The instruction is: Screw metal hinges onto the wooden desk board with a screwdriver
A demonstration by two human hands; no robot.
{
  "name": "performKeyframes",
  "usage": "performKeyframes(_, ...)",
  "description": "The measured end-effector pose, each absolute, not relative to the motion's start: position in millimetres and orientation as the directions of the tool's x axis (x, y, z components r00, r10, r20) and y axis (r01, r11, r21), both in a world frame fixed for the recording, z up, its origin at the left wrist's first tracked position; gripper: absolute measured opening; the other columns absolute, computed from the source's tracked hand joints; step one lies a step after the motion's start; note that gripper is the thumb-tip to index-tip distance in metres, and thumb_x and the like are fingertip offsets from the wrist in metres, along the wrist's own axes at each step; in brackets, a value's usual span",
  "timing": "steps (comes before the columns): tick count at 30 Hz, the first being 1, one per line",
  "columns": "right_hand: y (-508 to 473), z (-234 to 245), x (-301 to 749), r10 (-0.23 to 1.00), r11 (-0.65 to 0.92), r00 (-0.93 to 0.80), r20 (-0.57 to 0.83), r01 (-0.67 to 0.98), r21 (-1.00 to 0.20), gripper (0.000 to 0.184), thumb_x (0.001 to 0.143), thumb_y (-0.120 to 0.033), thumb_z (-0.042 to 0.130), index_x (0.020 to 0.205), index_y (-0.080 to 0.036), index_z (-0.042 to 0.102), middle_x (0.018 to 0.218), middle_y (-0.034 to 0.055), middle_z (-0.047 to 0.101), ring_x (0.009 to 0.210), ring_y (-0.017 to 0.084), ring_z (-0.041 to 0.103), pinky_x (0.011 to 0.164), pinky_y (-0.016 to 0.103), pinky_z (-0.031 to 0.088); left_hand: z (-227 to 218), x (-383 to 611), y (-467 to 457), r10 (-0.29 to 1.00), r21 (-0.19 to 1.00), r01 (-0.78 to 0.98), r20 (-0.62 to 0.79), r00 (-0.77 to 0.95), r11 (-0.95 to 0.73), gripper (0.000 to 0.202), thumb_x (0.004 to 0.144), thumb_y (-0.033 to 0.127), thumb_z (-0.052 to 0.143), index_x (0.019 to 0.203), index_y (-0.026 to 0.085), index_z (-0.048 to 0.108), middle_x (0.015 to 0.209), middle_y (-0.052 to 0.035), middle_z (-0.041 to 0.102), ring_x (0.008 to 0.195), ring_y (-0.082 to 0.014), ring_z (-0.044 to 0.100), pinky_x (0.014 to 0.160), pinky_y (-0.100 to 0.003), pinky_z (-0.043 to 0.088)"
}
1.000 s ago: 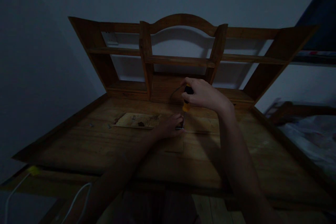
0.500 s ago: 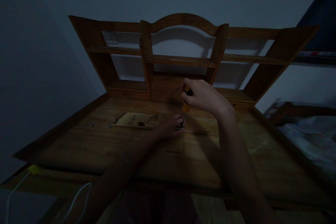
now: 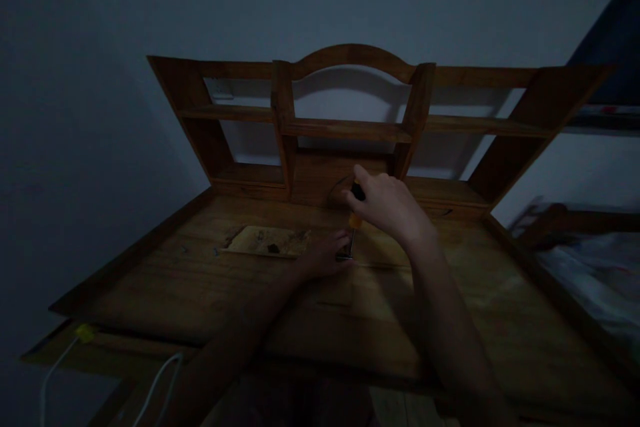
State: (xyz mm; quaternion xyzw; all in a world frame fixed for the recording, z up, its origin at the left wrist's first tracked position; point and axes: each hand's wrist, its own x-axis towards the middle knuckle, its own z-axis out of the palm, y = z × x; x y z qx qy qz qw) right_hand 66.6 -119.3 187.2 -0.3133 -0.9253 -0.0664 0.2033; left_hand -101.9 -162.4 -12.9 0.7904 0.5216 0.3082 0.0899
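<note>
A screwdriver [image 3: 355,221] with a yellow and black handle stands almost upright over the wooden desk [image 3: 190,293], its thin shaft pointing down. My right hand [image 3: 393,205] is closed round the top of the handle. Low on the desktop, my left hand [image 3: 323,255] has its fingers bent beside the shaft's tip, at a small dark piece with a shiny edge [image 3: 345,256]. Dim light and the fingers hide what this piece is. Left of that hand is a long recess [image 3: 260,240] with a rough, pale floor. A flat wooden piece [image 3: 336,292] lies just in front of the hand.
Two small screw-like metal bits [image 3: 216,251] lie on the desktop at the left. A wooden shelf unit [image 3: 345,128] rises along the back. At the front left edge hang a white cable [image 3: 150,390] and a yellow item [image 3: 85,332].
The whole view has shifted, so desk and shelf appear lower. My right hand has turned a little on the screwdriver handle; my left hand keeps its place by the tip.
</note>
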Motion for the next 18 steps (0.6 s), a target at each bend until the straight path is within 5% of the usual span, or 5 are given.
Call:
performKeyframes(6,-118.0,188.6,64.9,0.481,0.853,-0.766,0.427,0.522,-0.025,0.021,0.09,-0.028,0.046,0.106,-0.018,0.055,0.108,0.0107,0.067,0.091,0.022,0.064,0.071,0.031,0.039,-8.2,-99.9,-163.1,0.883,0.461,0.771,0.38,0.277,-0.44,0.043,0.088,0.045,0.065,0.122,0.022,0.056,0.128,-0.0107,0.054,0.119,-0.0262,0.054,0.102,-0.04,0.047)
performKeyframes(13,-119.9,191.7,65.9,0.553,0.786,-0.73,0.402,0.617,0.041,0.025,0.097,-0.036,0.041,0.108,-0.017,0.053,0.088,0.0095,0.07,0.081,0.025,0.067,0.063,0.033,0.036,-10.3,-99.3,-161.9,0.882,0.454,0.775,0.378,0.28,-0.44,0.037,0.088,0.04,0.066,0.118,0.021,0.056,0.125,-0.0103,0.055,0.116,-0.0254,0.054,0.1,-0.04,0.048)
performKeyframes(18,-120.9,190.2,64.5,0.511,0.832,-0.748,0.424,0.554,-0.024,0.022,0.092,-0.033,0.045,0.105,-0.017,0.052,0.108,0.011,0.066,0.091,0.023,0.065,0.067,0.031,0.038,-11.9,-98.8,-160.7,0.883,0.424,0.797,0.384,0.271,-0.43,0.039,0.088,0.046,0.064,0.115,0.02,0.056,0.124,-0.011,0.055,0.116,-0.0264,0.054,0.1,-0.042,0.048)
